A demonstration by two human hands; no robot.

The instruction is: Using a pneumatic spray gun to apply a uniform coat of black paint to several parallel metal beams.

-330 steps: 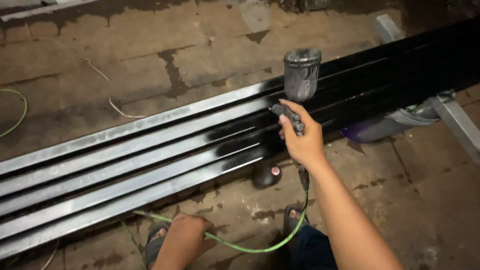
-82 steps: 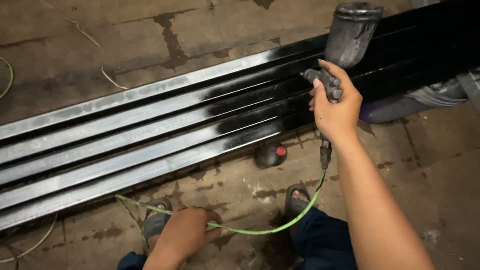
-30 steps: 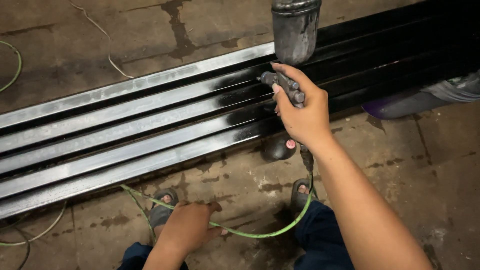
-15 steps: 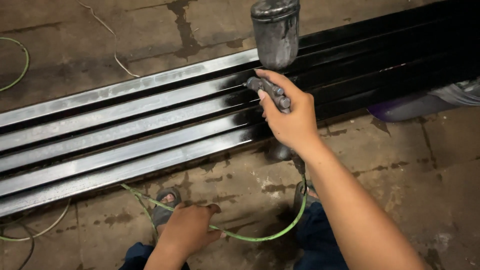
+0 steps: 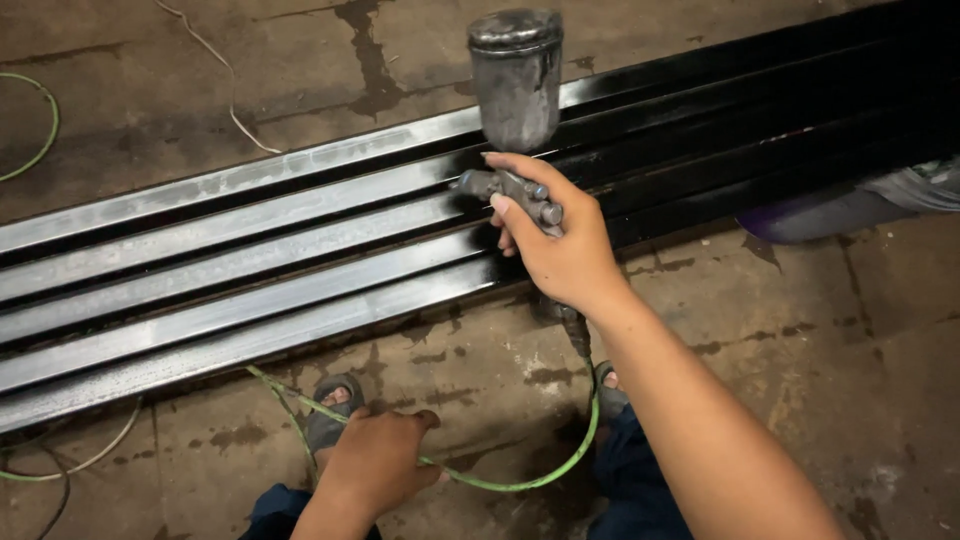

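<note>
Head view looks down on a stained, cracked concrete floor (image 5: 820, 380) where long metal bars (image 5: 250, 290) lie side by side, bare grey at the left, glossy black at the right. The right hand (image 5: 555, 240) has its fingers (image 5: 520, 172) wrapped tight around a spray gun (image 5: 515, 110), held just above the bars' black-grey boundary. The left hand (image 5: 380, 465) rests low, fingers curled over the green hose (image 5: 520, 480). Open floor lies beyond the bars and to the right.

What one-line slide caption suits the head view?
Right hand holds a spray gun over half-blackened metal bars; left hand grips the green hose.
</note>
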